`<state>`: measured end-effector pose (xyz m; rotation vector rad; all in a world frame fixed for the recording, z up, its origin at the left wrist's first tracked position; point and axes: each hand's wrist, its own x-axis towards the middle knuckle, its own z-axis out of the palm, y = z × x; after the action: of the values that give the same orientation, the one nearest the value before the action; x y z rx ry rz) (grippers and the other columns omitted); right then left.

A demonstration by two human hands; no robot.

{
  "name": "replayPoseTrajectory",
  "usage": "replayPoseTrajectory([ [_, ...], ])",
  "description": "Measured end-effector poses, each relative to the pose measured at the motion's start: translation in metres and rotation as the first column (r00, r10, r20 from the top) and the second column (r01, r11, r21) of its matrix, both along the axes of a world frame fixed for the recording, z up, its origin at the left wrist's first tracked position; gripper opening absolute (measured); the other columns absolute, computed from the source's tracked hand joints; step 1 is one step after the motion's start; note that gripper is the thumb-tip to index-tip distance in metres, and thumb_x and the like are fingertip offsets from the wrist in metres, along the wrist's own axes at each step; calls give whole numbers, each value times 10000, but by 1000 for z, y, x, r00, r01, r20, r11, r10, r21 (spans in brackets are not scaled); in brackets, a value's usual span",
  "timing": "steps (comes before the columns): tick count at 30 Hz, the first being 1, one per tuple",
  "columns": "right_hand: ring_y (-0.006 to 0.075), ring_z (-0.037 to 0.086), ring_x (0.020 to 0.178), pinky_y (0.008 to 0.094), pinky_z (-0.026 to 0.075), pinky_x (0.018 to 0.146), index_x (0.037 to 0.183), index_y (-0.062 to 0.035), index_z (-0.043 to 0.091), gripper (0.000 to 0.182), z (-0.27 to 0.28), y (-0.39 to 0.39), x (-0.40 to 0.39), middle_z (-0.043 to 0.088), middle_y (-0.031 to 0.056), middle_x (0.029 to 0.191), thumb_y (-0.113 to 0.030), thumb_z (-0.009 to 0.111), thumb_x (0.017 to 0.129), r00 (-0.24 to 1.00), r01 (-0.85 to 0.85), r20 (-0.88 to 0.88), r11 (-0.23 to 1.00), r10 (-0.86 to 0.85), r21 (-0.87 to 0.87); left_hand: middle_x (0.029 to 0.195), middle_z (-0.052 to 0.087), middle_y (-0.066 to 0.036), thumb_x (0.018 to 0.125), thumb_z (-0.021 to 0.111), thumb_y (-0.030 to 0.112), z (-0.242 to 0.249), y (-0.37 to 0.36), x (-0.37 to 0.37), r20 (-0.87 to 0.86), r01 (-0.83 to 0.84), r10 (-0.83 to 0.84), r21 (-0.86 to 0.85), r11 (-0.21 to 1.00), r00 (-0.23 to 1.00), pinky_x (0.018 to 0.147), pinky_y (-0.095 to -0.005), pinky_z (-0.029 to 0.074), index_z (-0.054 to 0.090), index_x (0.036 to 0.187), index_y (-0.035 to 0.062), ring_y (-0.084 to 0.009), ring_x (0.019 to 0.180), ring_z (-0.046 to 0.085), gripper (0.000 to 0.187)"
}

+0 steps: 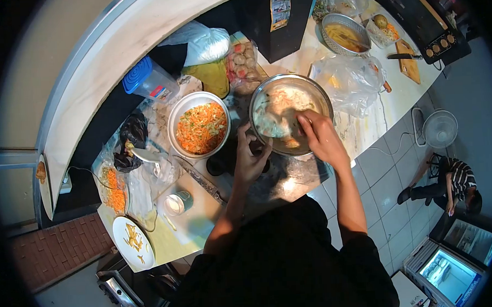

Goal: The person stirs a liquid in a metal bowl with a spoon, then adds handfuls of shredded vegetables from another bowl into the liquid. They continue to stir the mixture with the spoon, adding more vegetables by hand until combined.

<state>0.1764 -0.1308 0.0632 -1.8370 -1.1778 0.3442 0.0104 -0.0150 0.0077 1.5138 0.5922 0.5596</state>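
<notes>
A metal mixing bowl (326, 95) with a pale, creamy mixture and orange bits in it stands on the counter in front of me. My left hand (250, 156) is at its near left rim, thumb and fingers curled around the edge. Over the right part of the same bowl, my right hand (321, 138) is closed with its fingers pointing down. Whatever it grips is hidden by the fingers and shadow. Left of the metal bowl is a white bowl (172, 126) full of shredded orange and green vegetables.
A knife (200, 177) lies near the white bowl, beside a small jar (178, 203). Behind are a bag of round items (242, 60) and a plastic tub (150, 83). A colander (339, 20), a plastic bag (353, 83) and a cutting board (408, 69) occupy the right. Someone sits far right.
</notes>
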Motion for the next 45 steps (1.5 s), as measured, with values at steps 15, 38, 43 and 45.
replayPoseTrajectory([
  [15,455,582,840,454,454,750,978,63,609,167,2,17,-4,614,269,888,-45,509,900,990,138,4,990,-138,29,972,593,-98,871,639,-3,-3,2,-1,28,11,-7,-123,992,1000,674,-200,472,300,1360,39,-84,809,581,597],
  [38,272,602,621,368,484,636,963,71,620,190,28,-52,5,613,179,727,-77,503,941,994,10,-110,995,-21,-101,1012,597,-112,884,631,16,2,2,0,11,0,2,-236,972,1000,697,-276,587,261,1387,66,-143,841,638,627],
  [43,303,606,604,373,486,623,957,78,620,168,34,-42,15,618,192,711,-53,520,923,969,246,28,953,-245,-176,1041,594,-120,884,632,19,2,2,0,10,19,-18,-223,975,1000,704,-272,586,269,1383,70,-148,857,636,619],
  [45,355,609,627,383,487,635,958,80,621,167,17,-20,13,623,222,731,-44,517,916,930,330,158,943,-333,46,1043,595,-121,885,631,21,3,2,0,6,18,-17,-216,976,1000,706,-272,586,270,1382,71,-147,856,635,616],
])
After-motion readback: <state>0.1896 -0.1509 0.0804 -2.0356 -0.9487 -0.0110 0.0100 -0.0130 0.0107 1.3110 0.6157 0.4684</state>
